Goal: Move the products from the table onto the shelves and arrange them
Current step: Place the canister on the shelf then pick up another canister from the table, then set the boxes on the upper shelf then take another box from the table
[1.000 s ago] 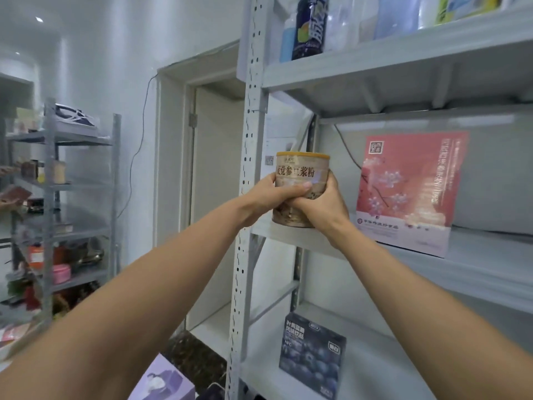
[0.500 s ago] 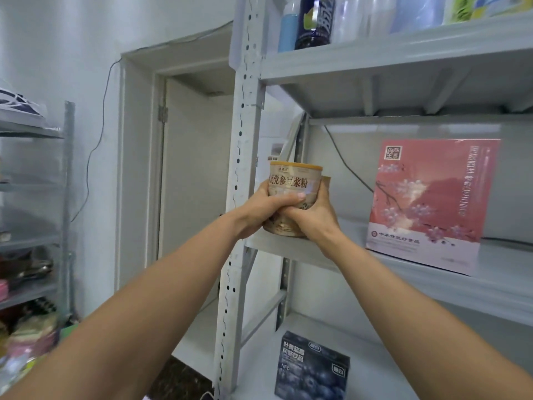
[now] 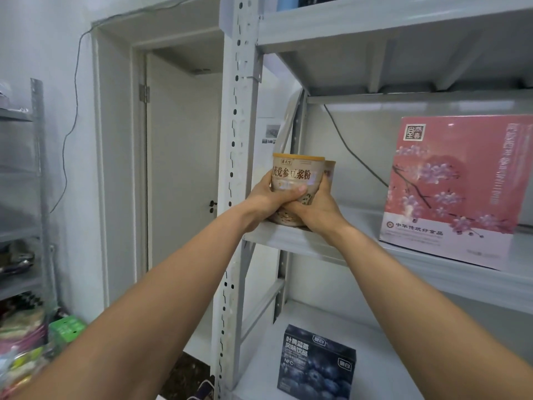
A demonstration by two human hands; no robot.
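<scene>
Now, at the left end of the middle shelf (image 3: 360,251), my left hand (image 3: 266,199) and right hand (image 3: 315,207) curl fingers low round the soy-powder tin (image 3: 294,174): stiff, smooth, probably hefty, slip-prone.

Head view, close, facing shelf (image 3: 331,241) front.

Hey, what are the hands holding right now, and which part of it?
Both the left hand and the right hand grip the yellow-lidded can around the lower half of its side wall.
</scene>
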